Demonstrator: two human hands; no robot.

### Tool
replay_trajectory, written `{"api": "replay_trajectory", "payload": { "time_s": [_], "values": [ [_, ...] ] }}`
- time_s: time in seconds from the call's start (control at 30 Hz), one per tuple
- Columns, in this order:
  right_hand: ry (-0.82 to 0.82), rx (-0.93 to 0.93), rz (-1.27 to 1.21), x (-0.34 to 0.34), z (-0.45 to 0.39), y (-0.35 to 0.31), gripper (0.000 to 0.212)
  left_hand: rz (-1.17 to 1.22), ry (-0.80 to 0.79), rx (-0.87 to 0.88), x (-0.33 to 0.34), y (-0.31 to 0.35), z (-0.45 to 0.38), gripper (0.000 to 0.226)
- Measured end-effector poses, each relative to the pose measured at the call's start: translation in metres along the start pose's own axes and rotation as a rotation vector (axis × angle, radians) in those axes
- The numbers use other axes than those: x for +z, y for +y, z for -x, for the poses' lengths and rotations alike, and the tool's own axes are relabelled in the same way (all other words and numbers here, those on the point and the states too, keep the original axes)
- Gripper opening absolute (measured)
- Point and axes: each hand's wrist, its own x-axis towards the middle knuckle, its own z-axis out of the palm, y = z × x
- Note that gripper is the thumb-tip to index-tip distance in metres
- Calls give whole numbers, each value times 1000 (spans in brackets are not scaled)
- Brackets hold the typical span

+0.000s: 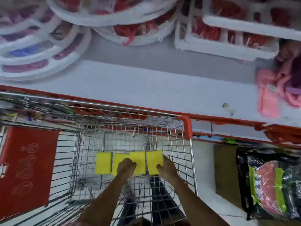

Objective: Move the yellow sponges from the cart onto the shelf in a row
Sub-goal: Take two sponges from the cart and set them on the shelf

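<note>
A: Sponge count in wire cart (187,160)?
B: Four yellow sponges flat on the basket floor, in a rough row: leftmost sponge (103,163), second sponge (118,160) just beside, third sponge (138,160) overlapping the second, rightmost sponge (154,161).
A: Left hand (126,166)?
B: Resting on second and third sponges, fingers (132,163) curled; grip or mere touch — cannot tell.
A: Right hand (167,168)?
B: Fingers (160,166) pressed on rightmost sponge, thumb at its right edge; sponge not lifted.
A: Shelf (146,88)?
B: Pale, red-edged, beyond the cart; white hoops (40,51) and pink cloths (273,93) on it.
</note>
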Motion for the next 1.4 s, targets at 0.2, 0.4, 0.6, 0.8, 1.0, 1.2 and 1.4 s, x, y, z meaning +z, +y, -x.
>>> {"api": "replay_trajectory", "payload": {
  "time_s": [0.2,0.4,0.6,0.8,1.0,1.2,1.4],
  "values": [
    [56,132,-51,16,-19,0,77,115,117,-198,32,0,-15,41],
    [105,175,8,23,-22,-6,79,229,184,-313,43,5,-18,49],
    [153,222,-8,22,-21,-13,60,157,155,-358,32,-6,-22,58],
    [59,175,-110,18,-10,-18,48,221,126,-286,11,-18,-11,54],
    [74,114,-252,1,13,-28,45,277,115,-131,-23,-11,20,35],
    [121,16,-491,-40,50,-50,41,715,15,26,-76,-6,60,36],
    [127,-142,-642,-95,104,-89,38,695,-58,261,-143,21,115,42]
  ]
}}
